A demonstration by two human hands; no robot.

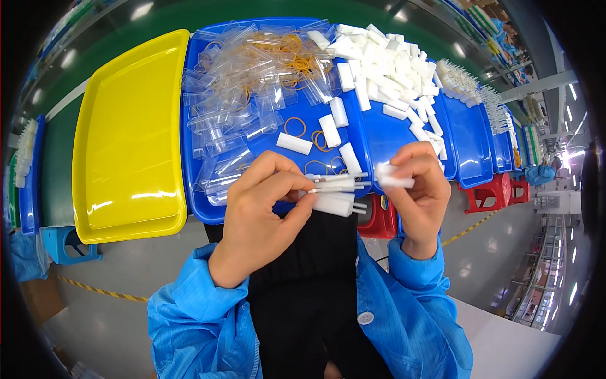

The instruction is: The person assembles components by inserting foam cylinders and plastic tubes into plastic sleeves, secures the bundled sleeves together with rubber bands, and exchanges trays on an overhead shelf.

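My left hand (259, 218) is closed round a small bundle of white pieces with thin rods (336, 201), whose rod ends point right. Its thumb and forefinger pinch the near end of the bundle. Just to the right, my right hand (421, 192) grips a small white foam block (392, 177) between thumb and fingers, a short gap from the rods. Both hands are over the front edge of a blue tray (268, 142). Loose white blocks (295, 144) and an orange rubber band (294, 126) lie in that tray beyond my hands.
Clear plastic sleeves (221, 95) and tangled rubber bands (293, 60) fill the tray's far part. White blocks heap (391, 69) in the blue tray to the right. A yellow tray (136, 132) stands left. Farther right, trays hold white rodded pieces (459, 82). Red stools (489, 194) stand below.
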